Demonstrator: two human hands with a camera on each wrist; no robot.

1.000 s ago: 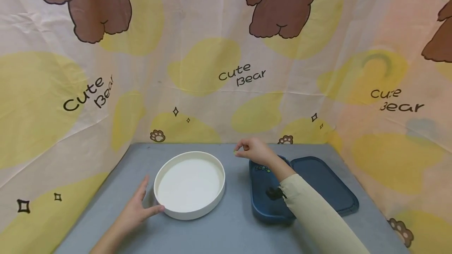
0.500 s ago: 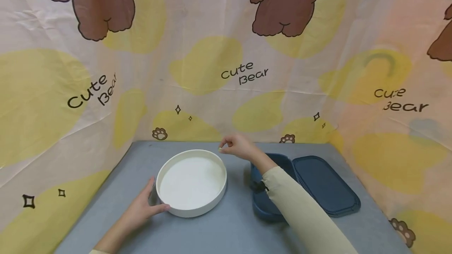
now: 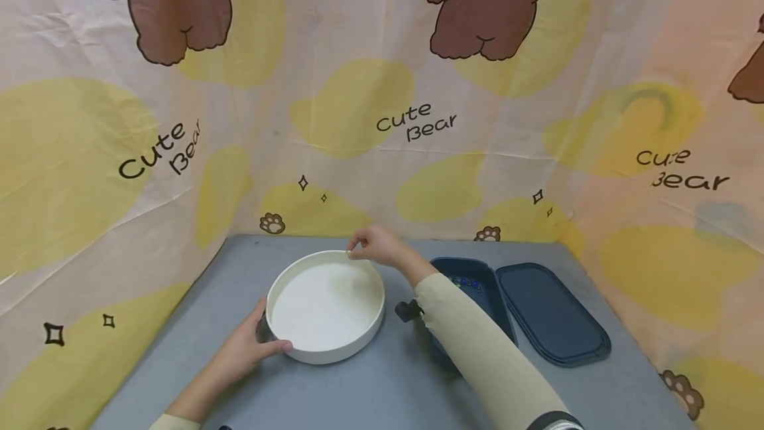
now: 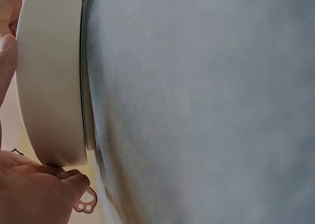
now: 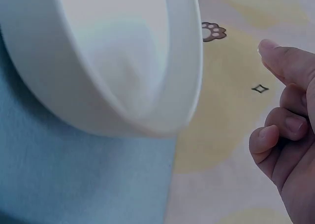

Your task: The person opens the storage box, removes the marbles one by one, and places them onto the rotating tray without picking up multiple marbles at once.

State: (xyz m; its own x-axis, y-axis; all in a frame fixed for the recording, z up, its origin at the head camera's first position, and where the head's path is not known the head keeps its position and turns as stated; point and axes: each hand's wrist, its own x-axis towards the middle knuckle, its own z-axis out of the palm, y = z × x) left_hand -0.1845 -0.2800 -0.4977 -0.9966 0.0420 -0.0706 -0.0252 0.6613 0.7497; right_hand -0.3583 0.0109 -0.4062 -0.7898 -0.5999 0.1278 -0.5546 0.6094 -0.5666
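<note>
A round white tray [image 3: 322,310] with a raised rim stands on the grey table. My left hand [image 3: 241,350] holds its left side, thumb at the near rim and fingers around the side; the left wrist view shows the fingers [image 4: 76,182] against the outer wall. Over the tray's far rim, my right hand [image 3: 382,247] pinches a tiny yellow-green bead [image 3: 349,254] between thumb and forefinger. In the right wrist view those fingertips nearly hide it, and the other fingers are curled. Inside the tray I see no beads.
To the right stands a dark blue box [image 3: 504,300], partly covered by my right sleeve, with several shiny beads [image 3: 468,284] inside. Its flat blue lid [image 3: 555,317] lies beside it. A bear-print cloth [image 3: 334,118] hangs behind the table.
My right hand has moved left with the bead, from near the box to above the tray's far rim. My left hand has closed in on the tray's side. The view has shifted slightly.
</note>
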